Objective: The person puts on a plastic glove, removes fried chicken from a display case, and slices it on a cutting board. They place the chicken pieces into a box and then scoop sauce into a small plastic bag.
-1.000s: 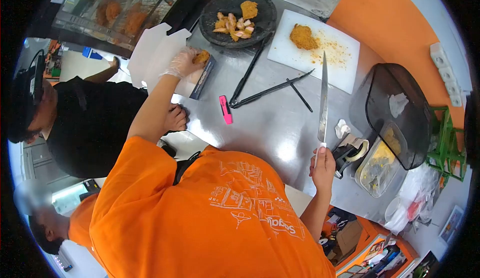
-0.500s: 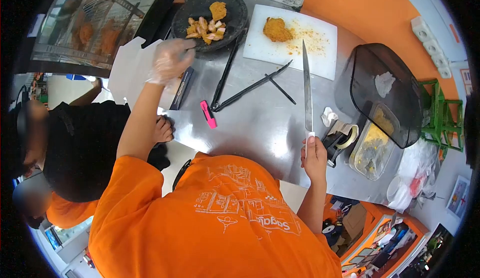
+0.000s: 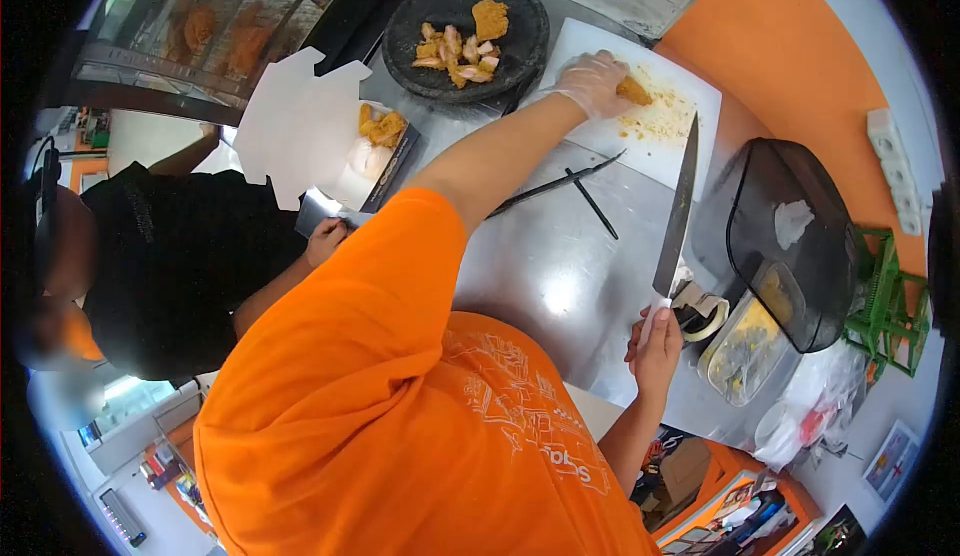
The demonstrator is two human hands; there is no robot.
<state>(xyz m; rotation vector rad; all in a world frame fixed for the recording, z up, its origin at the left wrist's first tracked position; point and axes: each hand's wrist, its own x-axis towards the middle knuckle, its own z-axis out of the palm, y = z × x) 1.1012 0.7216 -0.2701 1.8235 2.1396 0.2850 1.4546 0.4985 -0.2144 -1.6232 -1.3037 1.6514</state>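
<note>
My left hand (image 3: 592, 84), in a clear plastic glove, is closed around a breaded fried chicken piece (image 3: 633, 92) on the white cutting board (image 3: 610, 141). Part of the piece is hidden by the fingers. Crumbs lie to its right. My right hand (image 3: 656, 344) grips the handle of a long kitchen knife (image 3: 677, 211), its blade pointing away from me toward the board's right edge. Left of the board, a dark stone plate (image 3: 525, 26) bears cut chicken pieces (image 3: 455, 54) and one larger breaded piece (image 3: 490, 19).
An open takeaway box (image 3: 395, 171) with fried food stands left, near a co-worker's hand (image 3: 325, 241) beside a shiny object. Black tongs (image 3: 560, 181) lie mid-table. To the right are a tape dispenser (image 3: 700, 316), a plastic container (image 3: 745, 351) and a black mesh cover (image 3: 800, 256).
My left hand has moved right from beside the stone plate to the board and closed on the fried chicken piece. The knife stays in my right hand. The view has shifted.
</note>
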